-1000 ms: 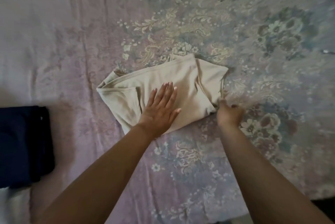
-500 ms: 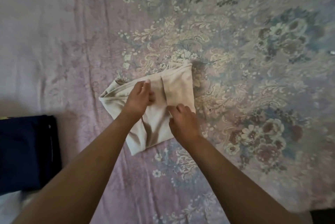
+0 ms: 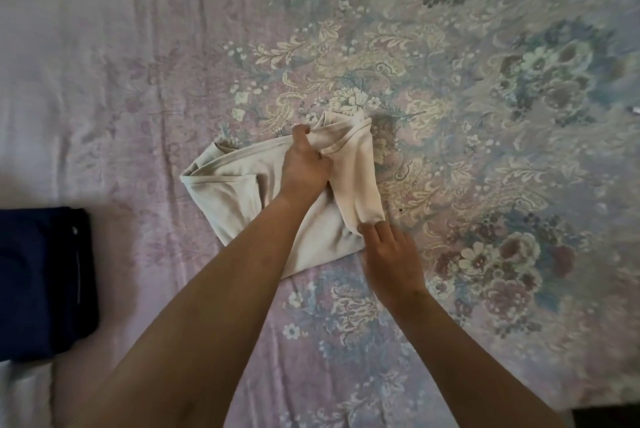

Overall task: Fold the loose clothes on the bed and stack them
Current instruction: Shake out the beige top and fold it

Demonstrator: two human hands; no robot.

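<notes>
My right hand (image 3: 389,254) pinches the near end of the folded flap of the beige top (image 3: 235,192), fingertips curled on the cloth at its lower right corner. My left hand (image 3: 304,164) grips the far end of the same flap, fingers curled round the hem near the top's upper edge. The top lies part-folded on the bed (image 3: 450,98), in the middle of the view.

Procedure, as I judge it: I hold both ends of the flap at equal tension, carry it leftward over the body of the top, and lay it so the edges line up. I release only after the fold lies flat, then smooth it with an open palm. Uneven pull would probably skew the crease.

The bed carries a floral cover, pink and blue-grey, soft and lightly creased. A dark navy folded pile (image 3: 41,282) sits at the left edge, well apart from the top; the finished top likely goes there.
</notes>
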